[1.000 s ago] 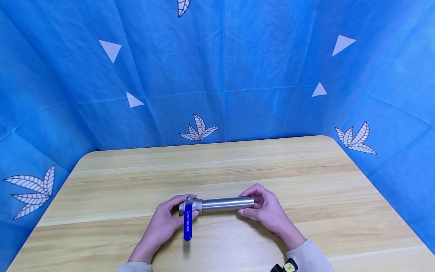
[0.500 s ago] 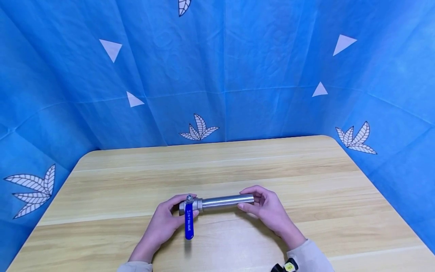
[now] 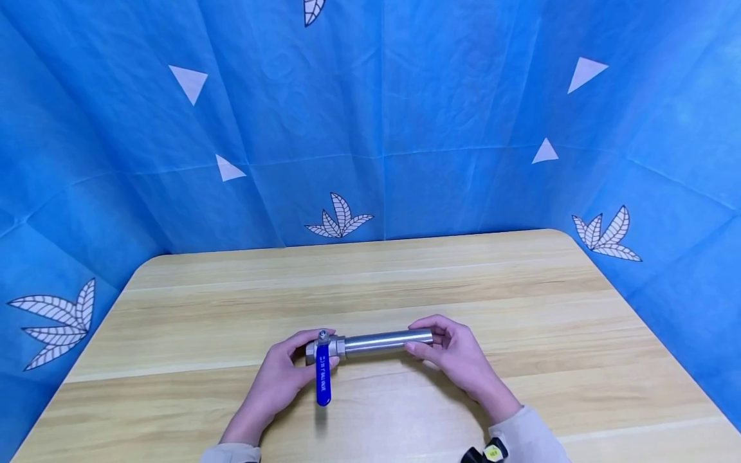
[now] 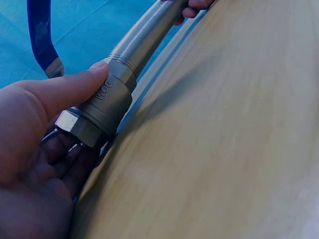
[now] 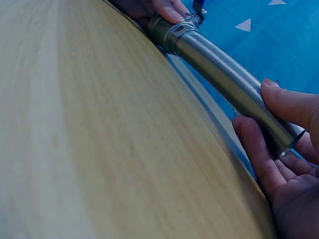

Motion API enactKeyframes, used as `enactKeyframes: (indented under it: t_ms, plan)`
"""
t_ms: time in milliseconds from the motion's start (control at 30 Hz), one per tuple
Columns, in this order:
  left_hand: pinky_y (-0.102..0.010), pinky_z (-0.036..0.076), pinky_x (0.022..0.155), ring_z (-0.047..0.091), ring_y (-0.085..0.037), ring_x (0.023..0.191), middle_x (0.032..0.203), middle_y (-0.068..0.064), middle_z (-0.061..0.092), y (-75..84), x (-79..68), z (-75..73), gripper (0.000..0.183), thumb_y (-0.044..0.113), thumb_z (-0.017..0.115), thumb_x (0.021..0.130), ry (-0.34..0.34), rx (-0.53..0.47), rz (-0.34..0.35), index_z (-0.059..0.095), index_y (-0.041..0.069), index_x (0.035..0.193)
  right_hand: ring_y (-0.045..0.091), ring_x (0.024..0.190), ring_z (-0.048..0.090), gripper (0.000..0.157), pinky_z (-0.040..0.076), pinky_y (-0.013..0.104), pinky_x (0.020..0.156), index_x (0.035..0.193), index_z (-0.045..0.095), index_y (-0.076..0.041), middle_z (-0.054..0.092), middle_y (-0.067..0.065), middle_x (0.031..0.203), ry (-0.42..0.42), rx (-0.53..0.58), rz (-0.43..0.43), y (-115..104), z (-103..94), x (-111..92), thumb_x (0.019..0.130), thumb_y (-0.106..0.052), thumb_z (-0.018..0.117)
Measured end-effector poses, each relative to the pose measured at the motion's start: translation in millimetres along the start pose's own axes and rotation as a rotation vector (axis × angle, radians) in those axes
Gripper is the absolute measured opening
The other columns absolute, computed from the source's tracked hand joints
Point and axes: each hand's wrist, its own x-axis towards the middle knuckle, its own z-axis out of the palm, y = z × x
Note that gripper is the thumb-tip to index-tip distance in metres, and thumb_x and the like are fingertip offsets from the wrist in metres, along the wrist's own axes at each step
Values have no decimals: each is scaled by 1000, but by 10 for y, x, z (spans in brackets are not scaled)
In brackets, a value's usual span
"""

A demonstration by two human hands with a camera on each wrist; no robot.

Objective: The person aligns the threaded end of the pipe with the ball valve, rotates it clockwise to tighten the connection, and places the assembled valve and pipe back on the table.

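A steel ball valve [image 3: 336, 347] with a blue lever handle [image 3: 323, 379] is joined to a smooth metal pipe [image 3: 379, 342]. My left hand [image 3: 276, 376] grips the valve body, thumb on the near side and fingers behind it. In the left wrist view the thumb lies along the valve body [image 4: 107, 99], which bears raised letters, and the hex end [image 4: 79, 128] faces the palm. At the pipe's other end, my right hand [image 3: 460, 360] pinches it between thumb and fingers. The right wrist view shows the open pipe end [image 5: 291, 144] between them.
The pieces are held over a light wood table [image 3: 231, 289], casting shadows on it. A blue curtain [image 3: 440, 116] with leaf and triangle prints hangs behind and at both sides. A black device with a yellow label [image 3: 493, 453] sits at the right sleeve.
The pipe's right end has tilted up slightly, with my right thumb moving a little up along it. My left hand keeps its grip on the valve, almost still.
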Motion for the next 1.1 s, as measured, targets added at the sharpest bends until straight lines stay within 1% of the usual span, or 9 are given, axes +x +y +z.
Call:
enactKeyframes:
  t_ms: [100,267,400,600,700,800,900,1033,1100]
  plan:
    - [-36,40,98,56,-13,113,115,17,65,-1,3,2,48,42,84,71,-2,-5,1,67,40,116,28,87,70,42,59,32,77,112,65,-8,68,15,102,-13,39,4,4,4,3,77,-23,82]
    - [-36,41,98,56,-13,111,115,17,66,1,7,3,47,37,85,72,-5,-15,9,67,39,116,30,83,70,40,59,36,74,111,65,-7,68,16,97,-11,34,0,10,8,9,79,-27,80]
    - [-37,41,98,57,-13,111,116,16,65,5,8,4,46,34,85,73,-2,-14,8,67,40,115,29,76,69,39,59,37,68,110,65,-9,69,16,92,-10,-4,-2,21,4,20,82,-34,77]
    - [-37,41,98,57,-14,112,117,16,65,3,11,6,46,35,85,73,1,-14,2,67,40,115,28,64,66,35,58,39,57,108,65,-13,69,17,84,7,-15,29,36,29,23,85,-39,73]
    - [-36,41,98,57,-14,112,117,16,65,-1,10,7,47,36,85,72,1,-11,0,67,40,116,27,59,64,37,56,39,53,105,66,-13,68,17,81,9,-27,34,36,38,25,86,-44,70]
    - [-37,41,99,56,-14,113,117,17,65,-5,10,7,48,38,85,71,0,-11,-2,67,40,116,27,57,64,40,56,39,52,106,66,-12,67,18,80,2,-25,28,33,34,20,86,-47,68]
    - [-38,40,100,55,-13,116,118,17,65,-8,8,5,49,42,85,69,3,-10,-8,67,41,115,25,59,64,39,56,38,52,109,64,-12,67,17,81,-26,-33,4,29,22,9,85,-42,72]
    - [-38,38,100,54,-13,116,116,16,65,-9,5,3,50,45,85,68,8,-13,-17,67,41,115,24,62,63,42,55,36,53,115,60,-14,67,15,89,-80,-38,-44,39,5,4,80,-25,80]
    - [-37,38,100,54,-13,116,115,16,66,-12,6,5,51,46,85,68,8,-19,-18,68,39,115,24,64,63,43,55,35,53,117,59,-14,67,15,92,-95,-24,-57,49,1,7,79,-18,80]
